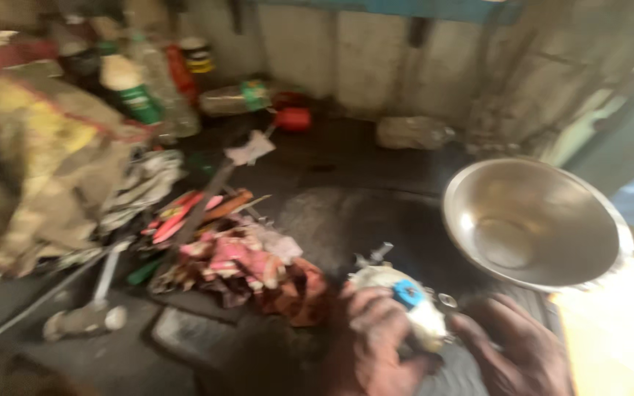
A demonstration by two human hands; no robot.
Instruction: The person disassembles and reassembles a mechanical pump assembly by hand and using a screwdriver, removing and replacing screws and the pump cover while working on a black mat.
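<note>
My left hand (376,345) grips a small dirty white part (405,301) with a blue cap and metal fittings, low in the middle of the head view. My right hand (515,352) is beside it on the right, fingers curled at the part's right end; blur hides whether it grips the part. Both hands are dark with grime. A round steel bowl (596,198) sits just above my right hand; its inside looks bare.
A heap of pink and orange rags (251,268) lies left of my hands. Red-handled tools (185,213) and a long metal rod (45,293) lie further left. Bottles (133,95) stand at the back left, a red can (293,119) behind. Crumpled cloth (45,161) fills the left.
</note>
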